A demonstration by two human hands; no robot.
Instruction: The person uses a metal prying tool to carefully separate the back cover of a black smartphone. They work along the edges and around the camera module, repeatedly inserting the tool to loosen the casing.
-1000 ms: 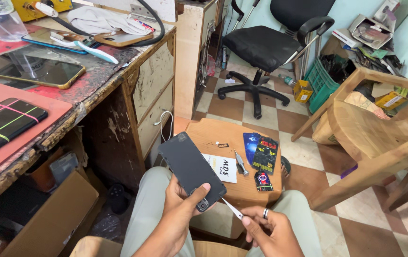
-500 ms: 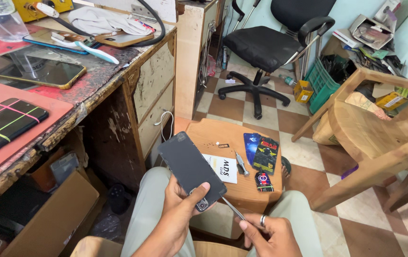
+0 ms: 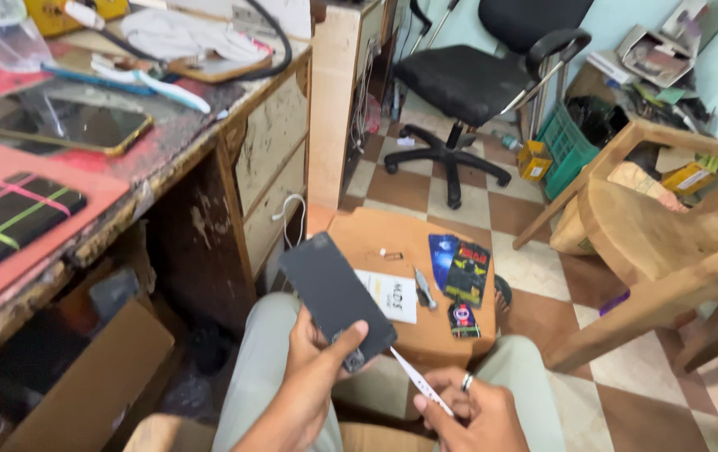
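Over the lap, left to right:
Workbench at far left: a dark phone lying flat on the worn top, a black slab crossed with coloured bands on the red mat nearer the edge; both in the same places as a second ago.
Left hand: closed around the lower end of the dark flat phone panel, thumb across its face, fingers behind; same grip as a second ago, panel tilted up and away as before.
Phone panel position: above the knees, lower corner just over the near edge of the small orange stool, not touching it.
Change: the thin white strip now runs from the panel's lower corner down into the right hand, at much the same slant as half a second ago; the right hand sits slightly lower and nearer the body than a second ago.
Meaning: judged as a small regrip along the strip, not a new step; the work at the panel's lower corner looks ongoing.
Right hand: closed, pinching the near end of the strip between thumb and fingers, ring on one finger.
Stool top: white card, small metal tool, dark printed packets, all unmoved.
Far right: wooden chair, apart from both hands.
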